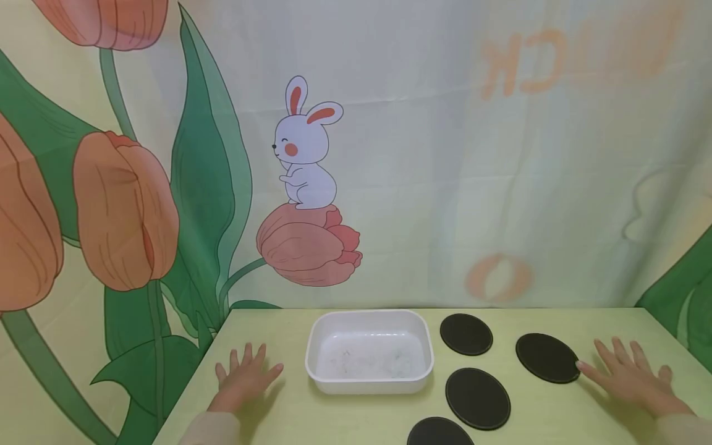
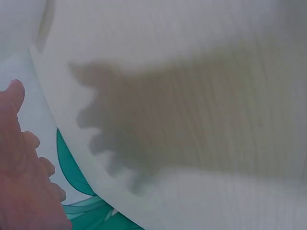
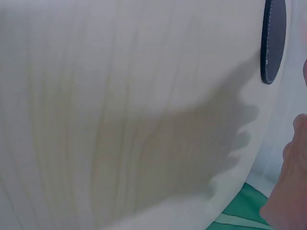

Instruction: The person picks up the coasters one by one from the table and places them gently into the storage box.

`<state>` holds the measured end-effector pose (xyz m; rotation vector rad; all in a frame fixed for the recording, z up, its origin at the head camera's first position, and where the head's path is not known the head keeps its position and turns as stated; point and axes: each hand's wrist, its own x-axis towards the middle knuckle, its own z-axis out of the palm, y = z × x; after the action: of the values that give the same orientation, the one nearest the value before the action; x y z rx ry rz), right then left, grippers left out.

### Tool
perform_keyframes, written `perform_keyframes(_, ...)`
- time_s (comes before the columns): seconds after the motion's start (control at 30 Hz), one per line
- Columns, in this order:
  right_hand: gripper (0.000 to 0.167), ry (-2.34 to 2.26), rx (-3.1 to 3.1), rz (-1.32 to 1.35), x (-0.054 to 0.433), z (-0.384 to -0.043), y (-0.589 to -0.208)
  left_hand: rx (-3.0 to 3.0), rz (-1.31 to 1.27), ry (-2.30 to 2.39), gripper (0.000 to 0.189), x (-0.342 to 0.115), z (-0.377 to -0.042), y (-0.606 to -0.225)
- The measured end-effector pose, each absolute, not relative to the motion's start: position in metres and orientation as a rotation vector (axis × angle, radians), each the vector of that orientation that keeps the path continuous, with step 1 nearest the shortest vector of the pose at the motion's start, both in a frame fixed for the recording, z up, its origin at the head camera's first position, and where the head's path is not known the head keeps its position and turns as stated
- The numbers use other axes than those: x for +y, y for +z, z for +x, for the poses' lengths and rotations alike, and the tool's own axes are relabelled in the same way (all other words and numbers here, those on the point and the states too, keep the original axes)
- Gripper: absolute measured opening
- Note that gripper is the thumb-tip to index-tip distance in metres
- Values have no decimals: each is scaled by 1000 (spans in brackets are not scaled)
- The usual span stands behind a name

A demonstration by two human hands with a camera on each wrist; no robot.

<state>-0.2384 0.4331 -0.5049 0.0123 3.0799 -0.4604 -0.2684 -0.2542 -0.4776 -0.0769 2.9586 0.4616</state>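
My left hand [image 1: 245, 378] is held over the table at the left with its fingers spread, holding nothing. Its shadow falls on the wood in the left wrist view, where part of the hand [image 2: 24, 163] shows at the edge. The nearest thing to it is a white rectangular dish [image 1: 369, 386], with small pale marks or bits on its floor. On the right side, my right hand [image 1: 634, 378] is spread too and holds nothing. Its thumb tip overlaps the edge of a black oval coaster [image 1: 547, 358] in the head view; whether they touch I cannot tell.
Several black coasters lie right of the dish: one at the back [image 1: 466, 334], one in the middle [image 1: 478, 398], one cut off by the front frame edge [image 1: 439, 432]. Behind the pale wooden table [image 1: 289, 420] hangs a cloth [image 1: 417, 185] printed with tulips and a rabbit.
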Motion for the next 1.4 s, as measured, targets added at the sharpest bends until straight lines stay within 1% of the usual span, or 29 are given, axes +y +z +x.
perform_keyframes(0.17, 83, -488, 3075, -37, 421, -240, -501, 2958, -42, 489, 92, -241, -272, -474)
perform_keyframes(0.4, 83, -433, 3087, -97, 402, -245, -493, 2987, 30, 495, 78, -220, -278, -468)
perform_keyframes(0.67, 81, -431, 3109, -146, 378, -247, -483, 2999, 73, 484, 74, -204, -285, -464)
perform_keyframes(0.9, 84, -442, 3143, -205, 354, -250, -476, 3050, 134, 506, 74, -189, -283, -455)
perform_keyframes(1.07, 88, -460, 3172, -303, 337, -252, -470, 3089, 155, 572, 65, -177, -284, -447)
perform_keyframes(1.23, 93, -653, 3138, -450, 322, -254, -464, 3133, 159, 709, 55, -170, -288, -444)
perform_keyframes(1.4, 96, -838, 3024, -465, 312, -255, -458, 3182, 184, 802, 47, -169, -290, -443)
